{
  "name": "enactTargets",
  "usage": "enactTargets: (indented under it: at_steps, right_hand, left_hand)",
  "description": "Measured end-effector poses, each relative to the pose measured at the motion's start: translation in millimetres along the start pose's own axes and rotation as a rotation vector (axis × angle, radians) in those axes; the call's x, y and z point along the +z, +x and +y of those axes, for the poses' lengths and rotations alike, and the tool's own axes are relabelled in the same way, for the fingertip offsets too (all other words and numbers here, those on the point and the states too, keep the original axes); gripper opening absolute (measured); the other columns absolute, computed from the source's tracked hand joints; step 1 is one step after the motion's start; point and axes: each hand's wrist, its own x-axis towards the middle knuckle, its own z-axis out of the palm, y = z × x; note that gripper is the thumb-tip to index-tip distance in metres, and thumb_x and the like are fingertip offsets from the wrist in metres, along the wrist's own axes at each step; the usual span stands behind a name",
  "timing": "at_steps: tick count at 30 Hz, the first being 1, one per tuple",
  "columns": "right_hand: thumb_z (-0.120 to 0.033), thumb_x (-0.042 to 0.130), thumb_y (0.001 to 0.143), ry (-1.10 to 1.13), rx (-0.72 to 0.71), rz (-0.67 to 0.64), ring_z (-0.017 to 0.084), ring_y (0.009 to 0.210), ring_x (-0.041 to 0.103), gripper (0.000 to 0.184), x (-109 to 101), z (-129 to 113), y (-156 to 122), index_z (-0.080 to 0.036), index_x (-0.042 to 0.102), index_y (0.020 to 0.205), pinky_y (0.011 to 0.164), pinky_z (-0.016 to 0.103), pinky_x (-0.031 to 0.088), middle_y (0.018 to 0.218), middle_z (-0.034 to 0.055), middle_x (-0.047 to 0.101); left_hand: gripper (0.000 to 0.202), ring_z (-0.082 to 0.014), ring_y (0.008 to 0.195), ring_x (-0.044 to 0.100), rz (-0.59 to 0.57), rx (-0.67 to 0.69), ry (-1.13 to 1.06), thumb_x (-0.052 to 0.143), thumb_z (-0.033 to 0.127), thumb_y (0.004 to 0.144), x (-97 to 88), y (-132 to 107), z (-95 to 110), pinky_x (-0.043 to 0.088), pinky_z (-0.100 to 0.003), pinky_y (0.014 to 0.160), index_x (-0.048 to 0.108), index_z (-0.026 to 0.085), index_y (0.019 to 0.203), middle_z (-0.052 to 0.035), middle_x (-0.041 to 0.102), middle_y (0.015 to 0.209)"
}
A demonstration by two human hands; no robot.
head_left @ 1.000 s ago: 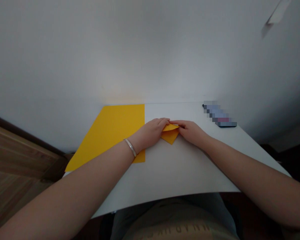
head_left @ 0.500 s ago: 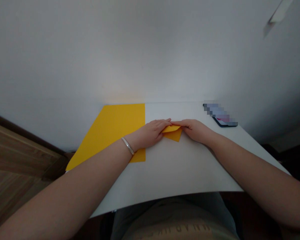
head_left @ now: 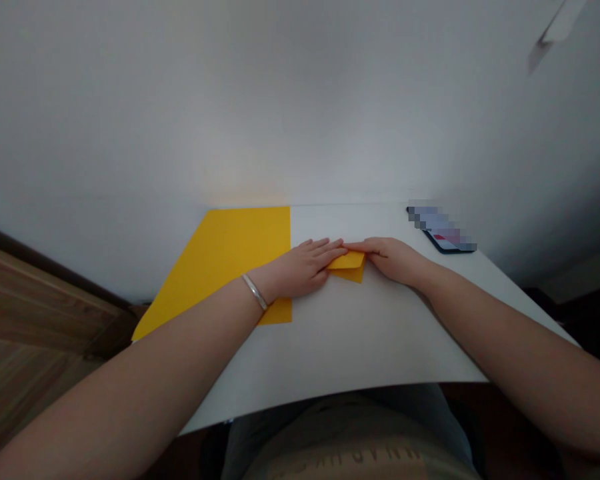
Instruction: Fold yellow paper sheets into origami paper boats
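Observation:
A small piece of folded yellow paper [head_left: 349, 262] lies on the white table between my two hands, its upper layer lifted a little off the lower one at the near side. My left hand [head_left: 310, 267] rests flat over the paper's left part, fingers stretched out and slightly apart. At the paper's right edge, my right hand [head_left: 387, 258] has thumb and index finger closed on it, the index finger reaching along the far edge. The remaining fingers of that hand are mostly hidden.
A large yellow sheet [head_left: 230, 247] covers the left side of the white table [head_left: 360, 340], partly under my left forearm. At the back right lies a phone [head_left: 445, 235] with a blurred screen. A wall [head_left: 300, 120] rises behind the table; a wooden panel [head_left: 35, 293] stands at left.
My left hand's fingers have spread and slid slightly right over the folded paper. The paper's upper layer lies flatter. My right hand has barely moved.

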Motion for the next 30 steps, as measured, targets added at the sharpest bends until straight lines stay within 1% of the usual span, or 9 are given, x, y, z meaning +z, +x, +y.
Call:
enactTargets:
  at_steps: [4,6,11,14,17,20,23,26,30]
  right_hand:
    - [-0.014,0.040,0.085,-0.088,0.068,-0.077,0.020,0.091,0.064,0.047,-5,-7,1,-0.030,0.063,0.123,0.083,0.033,0.048,0.103,0.0030,0.071]
    - [-0.018,0.042,0.086,-0.116,0.090,-0.088,0.019,0.084,0.063,0.044,-8,-11,0,-0.030,0.064,0.122,0.077,0.031,0.048,0.096,0.0042,0.071]
    - [-0.037,0.044,0.090,-0.123,0.091,-0.068,0.017,0.072,0.060,0.038,-8,-13,-1,-0.030,0.064,0.122,0.062,0.027,0.042,0.087,0.0039,0.070]
    - [-0.039,0.048,0.088,-0.143,0.084,-0.068,0.016,0.068,0.058,0.040,-7,-14,-2,-0.031,0.061,0.125,0.059,0.026,0.040,0.087,0.0028,0.070]
    - [-0.042,0.051,0.086,-0.184,0.091,-0.054,0.017,0.068,0.058,0.044,-7,-17,-2,-0.029,0.059,0.128,0.057,0.027,0.040,0.086,0.0039,0.070]
    - [-0.045,0.053,0.084,-0.226,0.118,-0.024,0.019,0.072,0.060,0.046,-7,-20,-1,-0.025,0.062,0.124,0.059,0.029,0.040,0.088,0.0066,0.070]
    - [-0.044,0.057,0.081,-0.159,0.178,-0.014,0.018,0.069,0.059,0.042,-5,-21,0,-0.023,0.065,0.116,0.057,0.029,0.040,0.084,0.0056,0.069]
    - [-0.039,0.060,0.079,-0.011,0.256,0.027,0.016,0.063,0.057,0.034,-2,-19,2,-0.021,0.066,0.107,0.055,0.028,0.041,0.077,0.0033,0.068]
    - [-0.032,0.061,0.077,0.254,0.348,0.155,0.015,0.065,0.058,0.028,4,-17,6,-0.019,0.065,0.101,0.058,0.028,0.045,0.081,0.0040,0.068]
  left_hand:
    - [0.057,-0.0245,0.144,0.013,-0.098,-0.027,0.032,0.031,0.025,0.093,-3.5,0,3,0.013,-0.045,0.116,0.021,0.021,0.149,-0.0049,0.017,0.157]
    - [0.058,-0.0247,0.144,0.012,-0.109,-0.028,0.037,0.034,0.025,0.093,-3.2,1,2,0.013,-0.046,0.116,0.021,0.020,0.149,-0.0061,0.016,0.157]
    - [0.054,-0.0242,0.144,0.014,-0.067,-0.001,0.030,0.036,0.033,0.095,0.2,0,-1,0.014,-0.047,0.115,0.027,0.020,0.147,-0.0107,0.016,0.156]
    - [0.050,-0.0232,0.144,0.015,-0.042,-0.020,0.023,0.033,0.039,0.097,-0.1,0,0,0.015,-0.047,0.115,0.032,0.021,0.144,-0.0124,0.018,0.155]
    - [0.048,-0.0224,0.144,0.018,-0.016,-0.061,0.014,0.028,0.040,0.099,-0.1,1,2,0.016,-0.048,0.114,0.034,0.023,0.143,-0.0105,0.021,0.155]
    - [0.051,-0.0244,0.143,0.021,0.021,-0.113,0.028,0.030,0.040,0.098,2.4,2,2,0.017,-0.048,0.114,0.031,0.019,0.145,-0.0119,0.024,0.154]
    - [0.058,-0.0258,0.142,0.022,0.033,-0.136,0.030,0.036,0.039,0.096,4.5,3,1,0.017,-0.048,0.114,0.025,0.013,0.146,-0.0151,0.025,0.153]
    - [0.061,-0.0265,0.141,0.023,0.054,-0.142,-0.026,0.040,0.036,0.094,4.2,3,2,0.017,-0.049,0.114,0.025,0.010,0.146,-0.0162,0.027,0.152]
    - [0.072,-0.0266,0.137,0.032,0.210,-0.138,-0.228,0.053,0.029,0.085,5.0,7,3,0.023,-0.046,0.114,0.021,0.009,0.146,-0.0185,0.031,0.150]
